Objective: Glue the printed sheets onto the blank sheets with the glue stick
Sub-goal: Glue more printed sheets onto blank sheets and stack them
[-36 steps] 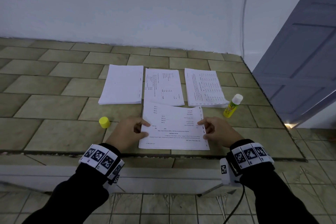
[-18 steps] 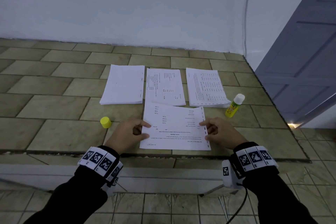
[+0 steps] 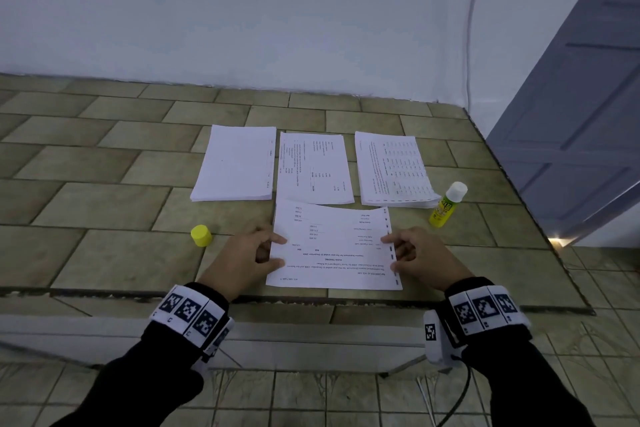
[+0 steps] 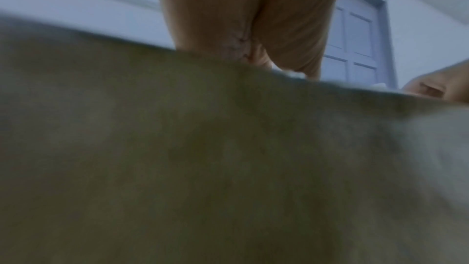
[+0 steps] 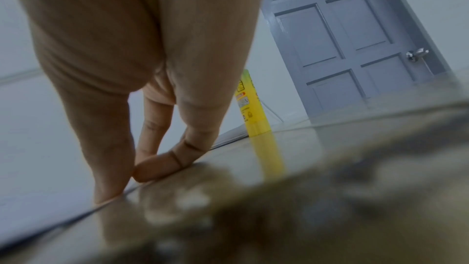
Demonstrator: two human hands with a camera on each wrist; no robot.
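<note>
A printed sheet (image 3: 334,246) lies on the tiled counter (image 3: 104,253) near its front edge, text upside down to me. My left hand (image 3: 256,250) rests at its left edge, thumb and forefinger tips on the paper. My right hand (image 3: 412,253) does the same at the right edge; in the right wrist view its thumb (image 5: 106,168) presses the paper down. Whether a blank sheet lies under it I cannot tell. The yellow glue stick (image 3: 446,204) stands uncapped to the right, its cap (image 3: 201,235) to the left. Behind lies a blank stack (image 3: 239,163).
Two stacks of printed sheets, one in the middle (image 3: 313,168) and one on the right (image 3: 393,170), lie beside the blank stack. A grey door (image 3: 571,114) stands at the right, past the counter's end. The white wall (image 3: 242,10) closes the back.
</note>
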